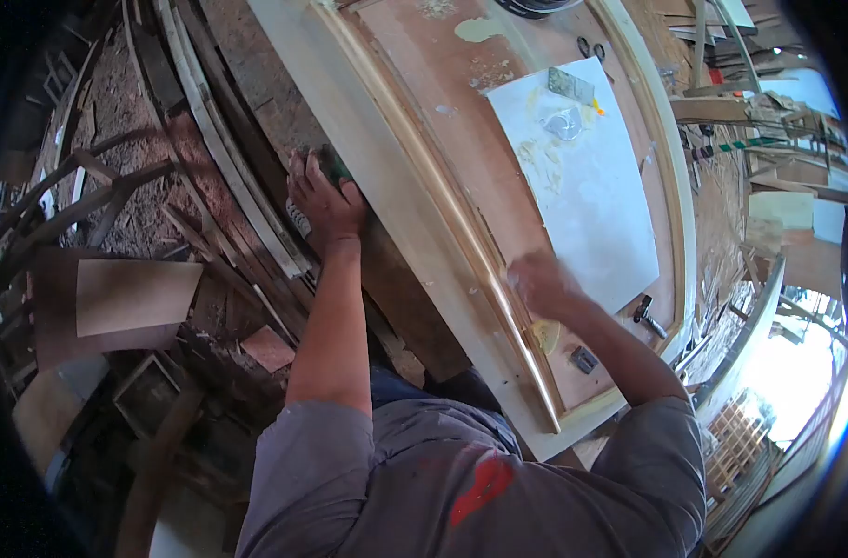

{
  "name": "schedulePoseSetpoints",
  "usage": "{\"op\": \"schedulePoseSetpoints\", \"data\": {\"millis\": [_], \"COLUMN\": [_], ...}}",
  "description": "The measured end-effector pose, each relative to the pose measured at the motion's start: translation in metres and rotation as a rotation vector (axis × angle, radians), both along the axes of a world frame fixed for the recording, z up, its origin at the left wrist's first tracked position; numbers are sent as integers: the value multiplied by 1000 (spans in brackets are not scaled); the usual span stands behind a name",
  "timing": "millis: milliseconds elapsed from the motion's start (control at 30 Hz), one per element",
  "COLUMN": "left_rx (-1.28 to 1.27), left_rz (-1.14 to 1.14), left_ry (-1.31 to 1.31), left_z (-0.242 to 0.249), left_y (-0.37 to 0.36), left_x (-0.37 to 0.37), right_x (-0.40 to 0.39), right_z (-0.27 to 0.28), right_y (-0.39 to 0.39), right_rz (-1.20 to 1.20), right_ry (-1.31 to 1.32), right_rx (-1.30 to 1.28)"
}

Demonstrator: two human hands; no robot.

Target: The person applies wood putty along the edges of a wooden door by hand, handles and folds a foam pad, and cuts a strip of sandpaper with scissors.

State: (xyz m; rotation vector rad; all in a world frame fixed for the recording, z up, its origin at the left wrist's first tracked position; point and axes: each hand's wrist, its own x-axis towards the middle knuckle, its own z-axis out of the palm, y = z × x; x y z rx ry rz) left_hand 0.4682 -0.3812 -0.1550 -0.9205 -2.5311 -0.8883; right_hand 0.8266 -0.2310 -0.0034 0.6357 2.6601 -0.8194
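Observation:
A large curved wooden panel (pixel 512 214) with a pale wooden frame (pixel 350 112) lies in front of me. Beside the frame's near edge is my left hand (pixel 328 202), its fingers curled at a dark green thing (pixel 334 166) that is mostly hidden. My right hand (pixel 543 284) is over the panel, smeared by motion, so its fingers cannot be made out. It is close to a long, shiny brown wooden strip (pixel 461 232) and the edge of a white board (pixel 601 223). Below it lie a yellowish piece (pixel 546 335) and a small dark block (pixel 584 359).
On the white board rest a grey-green block (pixel 571 86) and a clear plastic piece (pixel 563 123). Scissors (pixel 590 48) and a hammer (pixel 648 317) lie on the panel. Wooden strips (pixel 224 130) and scrap boards (pixel 138 296) clutter the left side.

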Motion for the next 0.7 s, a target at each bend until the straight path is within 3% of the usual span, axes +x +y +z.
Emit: {"op": "schedulePoseSetpoints", "data": {"millis": [100,300,467,700], "left_rx": [-8,-19,-31,-26], "left_rz": [-1,-11,-32,0], "left_ry": [-28,-31,-41,-60], "left_z": [-4,-2,-1,0], "left_y": [-2,-1,-2,-1], "left_x": [-2,-2,-1,0], "right_x": [-81,-183,-182,-112], "right_z": [3,-11,-17,-24], "right_y": [34,70,63,37], "right_rz": [-146,-50,91,208], "right_ry": [171,303,344,310], "right_rx": [56,88,182,141]}}
